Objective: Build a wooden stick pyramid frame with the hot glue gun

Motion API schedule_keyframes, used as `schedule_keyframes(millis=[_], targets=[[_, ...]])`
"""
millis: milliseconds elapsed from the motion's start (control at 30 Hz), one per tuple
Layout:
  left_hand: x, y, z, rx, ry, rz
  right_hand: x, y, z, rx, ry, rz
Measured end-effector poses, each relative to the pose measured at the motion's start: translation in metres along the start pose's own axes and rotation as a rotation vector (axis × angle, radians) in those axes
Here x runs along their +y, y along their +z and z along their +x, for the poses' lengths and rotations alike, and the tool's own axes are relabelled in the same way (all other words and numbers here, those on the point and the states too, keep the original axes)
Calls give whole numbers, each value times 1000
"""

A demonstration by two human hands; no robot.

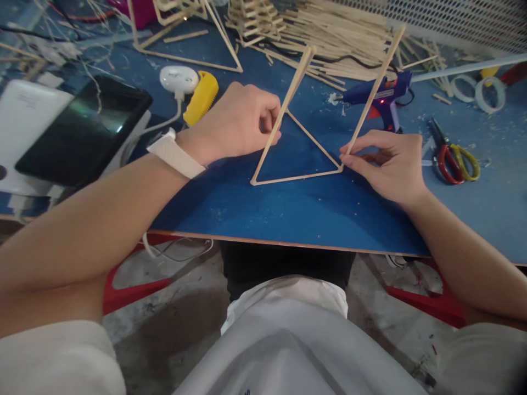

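A frame of thin wooden sticks [299,178] stands on the blue table, with a triangle as its base. Two sticks rise from its left side and lean together near the top [305,57]. At the front right corner another wooden stick [376,85] stands up, tilted to the right. My right hand [389,164] pinches that stick near its foot between thumb and fingers. My left hand [242,120] is curled at the frame's left side, its fingertips closed around a leaning stick and partly hidden behind it.
A hot glue gun [376,96] lies behind my right hand, with scissors [455,159] and tape rolls [489,94] to the right. Loose sticks [341,33] pile up at the back. To the left are a yellow comb-like piece [201,99], a white plug [178,79] and a black phone [86,131].
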State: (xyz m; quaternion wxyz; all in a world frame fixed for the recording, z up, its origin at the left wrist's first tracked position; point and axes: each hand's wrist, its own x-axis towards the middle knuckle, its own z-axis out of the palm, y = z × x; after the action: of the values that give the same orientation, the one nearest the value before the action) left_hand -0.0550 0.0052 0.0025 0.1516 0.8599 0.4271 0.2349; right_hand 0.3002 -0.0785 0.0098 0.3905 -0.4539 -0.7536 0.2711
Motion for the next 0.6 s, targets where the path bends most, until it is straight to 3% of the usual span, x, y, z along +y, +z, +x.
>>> schedule_keyframes(millis=[333,600], targets=[[12,-10,-3,-61,-35,-35,-2,-1,1,-20,19,-21],[-1,-5,-7,-105,-65,164,-3,-2,-1,-36,46,-42]])
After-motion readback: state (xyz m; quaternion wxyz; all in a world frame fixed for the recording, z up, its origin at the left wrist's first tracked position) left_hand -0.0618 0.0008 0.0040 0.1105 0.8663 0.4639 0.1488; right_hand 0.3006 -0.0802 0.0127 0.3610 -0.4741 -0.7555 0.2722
